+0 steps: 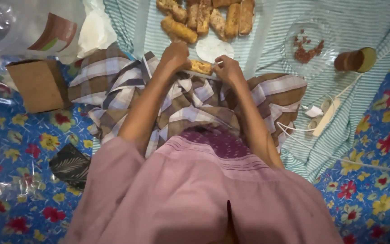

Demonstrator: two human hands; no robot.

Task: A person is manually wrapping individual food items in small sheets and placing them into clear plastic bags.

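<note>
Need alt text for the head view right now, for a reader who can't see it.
Both bare hands, left hand and right hand, hold one golden-brown fried roll over a brown checked cloth. More fried rolls lie in rows beyond it on teal striped fabric, beside a clear plate of reddish crumbs.

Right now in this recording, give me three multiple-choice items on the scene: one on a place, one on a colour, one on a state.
1. Where does the clear plate with reddish crumbs lie?
A. on the striped cloth
B. on the cardboard box
C. on the person's lap

2. What colour is the floral mat?
A. green
B. blue
C. black

3. What do the left hand and right hand do?
A. rest on the knees
B. lift the cup
C. hold one fried piece between them

Answers: 1 A, the stripes show under and around it. 2 B, blue ground with red and yellow flowers. 3 C, both hands' grip closes on its ends.
</note>
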